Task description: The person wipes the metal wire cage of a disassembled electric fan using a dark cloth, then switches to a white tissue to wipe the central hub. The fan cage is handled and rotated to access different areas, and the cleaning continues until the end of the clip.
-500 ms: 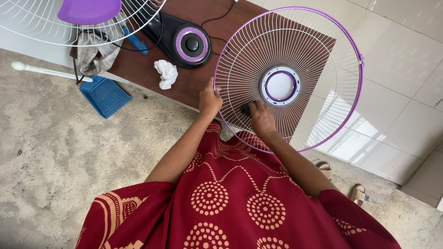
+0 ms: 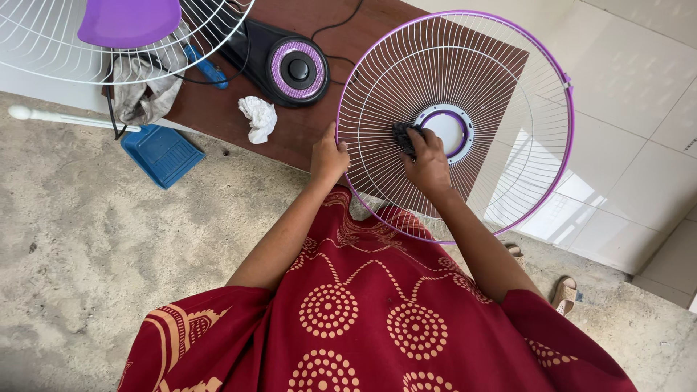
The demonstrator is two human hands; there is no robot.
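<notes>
My left hand grips the purple rim of the fan guard, fingers curled over the wire at its left edge, holding it steady. My right hand is closed on a small dark cloth, pressing it against the white wires just beside the round centre ring. The guard sits tilted over the near right corner of the brown table, most of it hanging past the table's edge above the pale tiled floor.

Farther back on the table I see the black fan motor housing with its purple-ringed face, a cord running away from it. A crumpled white tissue lies near the table's front edge, between the housing and my left hand. At the far left corner a second white guard rests over a purple blade and a grey rag. A blue dustpan lies on the rough concrete floor just beside the table.
</notes>
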